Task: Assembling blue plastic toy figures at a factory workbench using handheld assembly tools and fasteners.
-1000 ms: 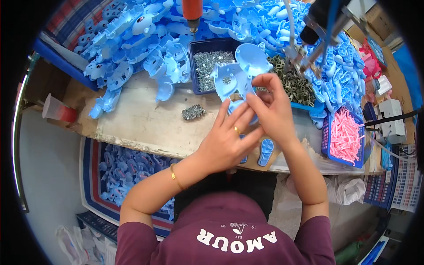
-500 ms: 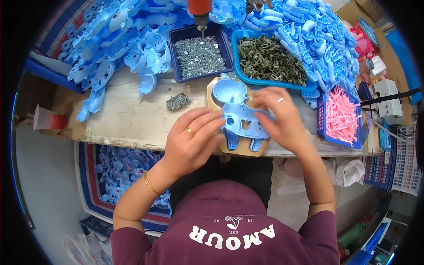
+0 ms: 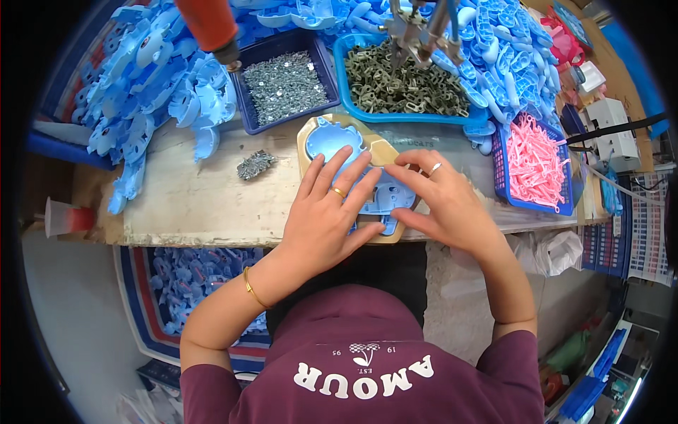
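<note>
While the left hand (image 3: 323,220) lies palm down with fingers fanned across the light-blue plastic toy shell (image 3: 387,196), closed around nothing visible, the right hand (image 3: 448,201) meets the shell's right side, thumb and index finger well parted; whether they pinch its edge, I cannot tell. Both the shell and its rounded far bowl sit on a tan jig (image 3: 382,152) at the worktable's (image 3: 185,206) near edge. Left of the jig lies a small heap of screws (image 3: 256,165). Farther off stand a dark-blue screw tray (image 3: 296,119) and, to its right, a bright-blue tray (image 3: 417,119) of olive-coloured metal clips (image 3: 402,88). Pink plastic pieces (image 3: 534,162) fill a blue basket (image 3: 502,169) at right. An orange-red power screwdriver (image 3: 207,25) hangs at far left.
</note>
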Demonstrator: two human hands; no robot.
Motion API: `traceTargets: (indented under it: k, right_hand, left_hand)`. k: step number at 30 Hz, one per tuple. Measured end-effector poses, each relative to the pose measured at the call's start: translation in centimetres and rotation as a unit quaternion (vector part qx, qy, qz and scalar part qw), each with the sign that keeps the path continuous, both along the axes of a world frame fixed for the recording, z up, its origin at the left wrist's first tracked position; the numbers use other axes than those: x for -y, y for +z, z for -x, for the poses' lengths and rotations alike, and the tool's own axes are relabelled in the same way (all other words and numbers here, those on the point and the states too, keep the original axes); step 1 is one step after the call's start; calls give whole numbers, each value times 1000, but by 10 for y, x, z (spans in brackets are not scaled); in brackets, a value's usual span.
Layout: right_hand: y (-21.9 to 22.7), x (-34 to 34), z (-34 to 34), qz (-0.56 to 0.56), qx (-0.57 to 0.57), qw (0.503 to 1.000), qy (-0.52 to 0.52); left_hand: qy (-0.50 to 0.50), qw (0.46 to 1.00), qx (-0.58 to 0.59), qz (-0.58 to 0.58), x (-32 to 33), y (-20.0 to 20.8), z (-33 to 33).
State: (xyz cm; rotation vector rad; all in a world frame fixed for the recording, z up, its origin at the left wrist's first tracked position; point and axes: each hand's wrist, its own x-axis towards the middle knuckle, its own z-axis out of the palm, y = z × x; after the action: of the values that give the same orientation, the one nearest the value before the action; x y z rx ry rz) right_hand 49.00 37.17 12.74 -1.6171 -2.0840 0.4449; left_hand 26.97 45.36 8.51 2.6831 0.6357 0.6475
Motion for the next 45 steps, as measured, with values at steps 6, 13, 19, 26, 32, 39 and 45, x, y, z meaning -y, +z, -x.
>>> traceTargets:
  k: [6, 13, 19, 26, 32, 39, 45]
  right_hand:
    - [1, -1, 0, 3, 48, 999, 3]
    - [0, -49, -58, -64, -8, 994, -84]
    - [-14, -89, -88, -123, 121, 970, -170]
    - [-6, -101, -102, -85, 34, 985, -148]
    - [3, -99, -112, 2, -221, 965, -138]
    - [27, -58, -44, 124, -333, 931, -88]
    - [24, -27, -6, 117, -316, 937, -95]
  left_hand:
    - [-3, 1000, -24, -1, 1, 2, -3]
    - [-9, 999, -41, -6, 0, 8, -2]
    - [-13, 1000, -22, 3, -3, 13, -3]
    - [-9, 1000, 7, 15, -5, 11, -2]
    - [-12, 999, 51, 11, -12, 13, -7]
    - [5, 985, 156, 72, -21, 29, -23]
    - [3, 944, 149, 296, -10, 24, -36]
